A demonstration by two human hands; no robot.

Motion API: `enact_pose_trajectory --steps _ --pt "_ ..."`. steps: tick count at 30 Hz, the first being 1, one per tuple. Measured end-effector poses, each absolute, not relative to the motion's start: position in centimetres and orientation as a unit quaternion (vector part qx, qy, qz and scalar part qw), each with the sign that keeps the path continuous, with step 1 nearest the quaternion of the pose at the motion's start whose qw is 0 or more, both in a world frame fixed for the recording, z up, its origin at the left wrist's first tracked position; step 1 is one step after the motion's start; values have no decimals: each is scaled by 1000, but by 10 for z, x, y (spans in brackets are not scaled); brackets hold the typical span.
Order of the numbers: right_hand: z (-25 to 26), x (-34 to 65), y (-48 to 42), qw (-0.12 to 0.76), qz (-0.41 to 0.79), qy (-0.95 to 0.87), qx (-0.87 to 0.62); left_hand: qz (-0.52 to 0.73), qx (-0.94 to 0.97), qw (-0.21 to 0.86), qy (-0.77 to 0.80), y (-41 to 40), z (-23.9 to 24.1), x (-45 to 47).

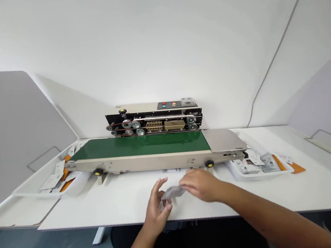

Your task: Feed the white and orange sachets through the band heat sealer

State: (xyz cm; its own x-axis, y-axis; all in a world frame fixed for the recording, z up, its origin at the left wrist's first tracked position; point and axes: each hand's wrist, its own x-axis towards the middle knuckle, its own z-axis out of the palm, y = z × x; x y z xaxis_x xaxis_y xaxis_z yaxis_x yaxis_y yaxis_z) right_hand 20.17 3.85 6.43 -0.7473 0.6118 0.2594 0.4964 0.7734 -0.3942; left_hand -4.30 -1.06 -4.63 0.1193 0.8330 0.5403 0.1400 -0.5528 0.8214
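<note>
My right hand (201, 184) pinches one end of a small grey plastic pouch (174, 192) above the table, in front of the machine. My left hand (157, 207) is beside the pouch's other end, thumb and fingers spread apart. Some of its fingers lie behind the pouch, so I cannot tell whether they touch it. Behind both hands stands a band sealer (154, 117) with a green conveyor belt (144, 145). A flat printed piece (171, 170) lies on the table under the conveyor's front edge, partly hidden.
To the right, a white bin (261, 175) holds several printed pouches and orange packets; an orange piece (297, 167) lies beside it. A second white bin (75, 186) with similar contents stands at the left end of the conveyor. Black-and-yellow knobs (209, 164) project from the conveyor's front.
</note>
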Motion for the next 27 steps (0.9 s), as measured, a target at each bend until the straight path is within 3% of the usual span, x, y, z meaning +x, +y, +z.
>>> enact_pose_trajectory --steps 3,8,16,21,27 --pt "45 189 22 156 115 -944 -266 509 724 288 367 -12 -49 -48" --pt "31 189 9 324 118 -863 -368 513 720 209 417 -12 -52 -48" --pt "34 177 -7 326 420 -769 -355 485 806 87 327 -7 -48 -46" --pt "30 172 2 358 449 -700 -425 459 798 131 367 -13 -50 -49" --pt "57 200 38 384 545 -631 -397 549 739 212 327 -16 -54 -44"
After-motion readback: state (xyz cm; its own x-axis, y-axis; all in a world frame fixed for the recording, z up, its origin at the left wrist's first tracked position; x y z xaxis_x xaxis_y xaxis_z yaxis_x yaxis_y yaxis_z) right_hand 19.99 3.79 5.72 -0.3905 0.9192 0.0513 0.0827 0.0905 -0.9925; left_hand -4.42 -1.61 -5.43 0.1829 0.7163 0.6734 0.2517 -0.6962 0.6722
